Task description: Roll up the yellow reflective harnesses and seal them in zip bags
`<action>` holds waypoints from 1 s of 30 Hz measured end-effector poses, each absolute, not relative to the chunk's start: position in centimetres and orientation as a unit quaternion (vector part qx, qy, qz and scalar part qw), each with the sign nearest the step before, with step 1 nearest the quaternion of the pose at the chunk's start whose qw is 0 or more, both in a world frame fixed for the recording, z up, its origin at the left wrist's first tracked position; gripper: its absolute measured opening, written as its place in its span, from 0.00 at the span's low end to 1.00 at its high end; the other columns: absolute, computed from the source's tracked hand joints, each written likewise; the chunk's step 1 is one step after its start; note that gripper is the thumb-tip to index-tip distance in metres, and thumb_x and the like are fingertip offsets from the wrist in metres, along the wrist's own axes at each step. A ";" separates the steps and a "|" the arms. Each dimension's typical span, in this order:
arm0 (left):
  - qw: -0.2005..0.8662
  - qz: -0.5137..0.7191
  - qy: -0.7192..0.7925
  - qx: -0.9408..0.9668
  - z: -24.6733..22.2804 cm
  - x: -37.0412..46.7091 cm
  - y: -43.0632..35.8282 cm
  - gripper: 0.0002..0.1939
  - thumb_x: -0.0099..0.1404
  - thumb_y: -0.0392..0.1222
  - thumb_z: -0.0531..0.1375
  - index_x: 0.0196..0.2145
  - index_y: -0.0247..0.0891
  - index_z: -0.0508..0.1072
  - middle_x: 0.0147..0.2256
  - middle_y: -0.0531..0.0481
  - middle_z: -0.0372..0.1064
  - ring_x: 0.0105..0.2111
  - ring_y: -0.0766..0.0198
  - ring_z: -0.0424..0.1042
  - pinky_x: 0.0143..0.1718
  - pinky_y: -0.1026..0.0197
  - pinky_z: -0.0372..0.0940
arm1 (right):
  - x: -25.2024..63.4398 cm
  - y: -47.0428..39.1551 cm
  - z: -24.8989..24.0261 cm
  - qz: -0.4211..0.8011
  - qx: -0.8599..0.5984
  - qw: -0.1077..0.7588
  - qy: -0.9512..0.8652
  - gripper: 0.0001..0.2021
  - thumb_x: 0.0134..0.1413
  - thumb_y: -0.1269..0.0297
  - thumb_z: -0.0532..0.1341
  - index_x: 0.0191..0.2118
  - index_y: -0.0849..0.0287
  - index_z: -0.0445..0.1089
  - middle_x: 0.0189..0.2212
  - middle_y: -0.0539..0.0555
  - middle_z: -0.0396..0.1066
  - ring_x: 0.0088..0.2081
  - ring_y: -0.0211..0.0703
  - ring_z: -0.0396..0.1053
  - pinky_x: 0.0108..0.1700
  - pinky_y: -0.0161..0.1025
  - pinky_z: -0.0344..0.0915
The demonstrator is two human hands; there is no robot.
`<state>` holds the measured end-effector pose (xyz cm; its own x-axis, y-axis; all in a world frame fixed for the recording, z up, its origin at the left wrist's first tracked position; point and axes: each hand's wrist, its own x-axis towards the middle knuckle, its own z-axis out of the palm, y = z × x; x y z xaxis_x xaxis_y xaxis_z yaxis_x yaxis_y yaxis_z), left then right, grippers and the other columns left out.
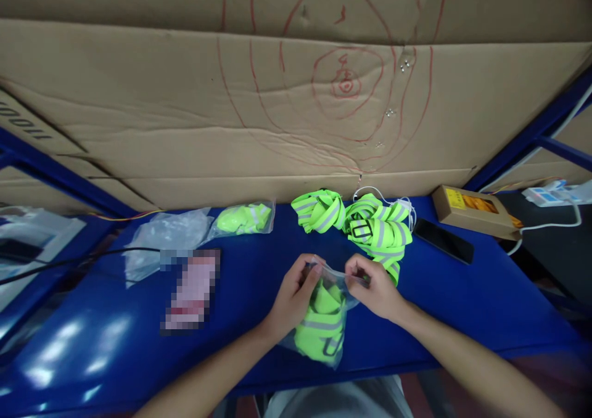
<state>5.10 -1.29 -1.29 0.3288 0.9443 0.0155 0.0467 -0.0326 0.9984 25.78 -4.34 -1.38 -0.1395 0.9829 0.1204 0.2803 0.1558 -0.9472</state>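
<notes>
Both hands grip the top edge of a clear plastic bag [340, 338] near the front of the blue table. Inside it lies a folded neon-yellow reflective strap [319, 325] with grey stripes and a black buckle. My left hand [298, 288] pinches the bag's upper left side between thumb and fingers. At the upper right corner, my right hand [372, 285] has its fingers closed on the bag's rim. Just beyond the hands sit more reflective straps, one bundle [319, 210] at left and a looser pile [379, 227] at right.
A bagged strap [245, 218] and empty clear bags [171, 236] lie at the back left of the table [259, 270]. A pixelated pink item [192, 291] is left of my hands. A black phone [444, 240] and cardboard box [476, 211] sit right, before a cardboard wall [161, 97].
</notes>
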 end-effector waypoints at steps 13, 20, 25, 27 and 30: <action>0.536 0.369 0.401 0.646 -2.2 4.9 -1.6 0.14 0.74 0.52 0.57 0.45 0.40 0.73 0.36 0.51 0.72 0.29 0.66 0.66 0.31 0.65 0.59 | 25.9 -4.5 -0.8 0.386 -0.482 0.389 -0.683 0.05 0.54 0.71 0.59 0.33 0.55 0.62 0.25 0.44 0.59 0.26 0.35 0.58 0.29 0.33 0.54; 0.536 0.337 0.390 0.668 -2.0 4.9 -2.0 0.12 0.75 0.50 0.56 0.45 0.40 0.73 0.36 0.50 0.75 0.34 0.64 0.73 0.36 0.64 0.64 | 25.7 -4.4 -0.6 0.355 -0.485 0.371 -0.707 0.07 0.50 0.74 0.60 0.31 0.55 0.62 0.25 0.44 0.60 0.27 0.36 0.58 0.31 0.34 0.53; 0.528 0.316 0.392 0.684 -2.0 5.0 -2.0 0.13 0.76 0.50 0.55 0.45 0.40 0.73 0.35 0.51 0.75 0.31 0.65 0.71 0.33 0.64 0.62 | 25.7 -4.4 -0.7 0.356 -0.481 0.365 -0.713 0.06 0.52 0.74 0.60 0.32 0.55 0.63 0.25 0.45 0.61 0.28 0.36 0.59 0.32 0.34 0.55; 0.528 0.309 0.392 0.687 -2.1 5.1 -2.0 0.14 0.75 0.51 0.55 0.45 0.40 0.73 0.34 0.52 0.74 0.30 0.65 0.70 0.32 0.64 0.61 | 25.7 -4.4 -0.8 0.359 -0.480 0.363 -0.714 0.07 0.51 0.74 0.60 0.31 0.55 0.62 0.25 0.44 0.60 0.28 0.36 0.60 0.32 0.34 0.55; 0.525 0.298 0.389 0.696 -2.2 5.2 -2.2 0.14 0.76 0.51 0.54 0.45 0.40 0.72 0.33 0.52 0.73 0.30 0.66 0.69 0.32 0.64 0.60 | 25.7 -4.4 -0.9 0.363 -0.482 0.360 -0.712 0.06 0.53 0.73 0.60 0.32 0.56 0.63 0.25 0.44 0.60 0.28 0.35 0.59 0.32 0.33 0.55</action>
<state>5.19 -2.18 -2.16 0.5197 0.8543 0.0068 0.2271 -0.1458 0.9629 25.66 -4.42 -0.91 -0.2763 0.9471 0.1634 0.4244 0.2728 -0.8634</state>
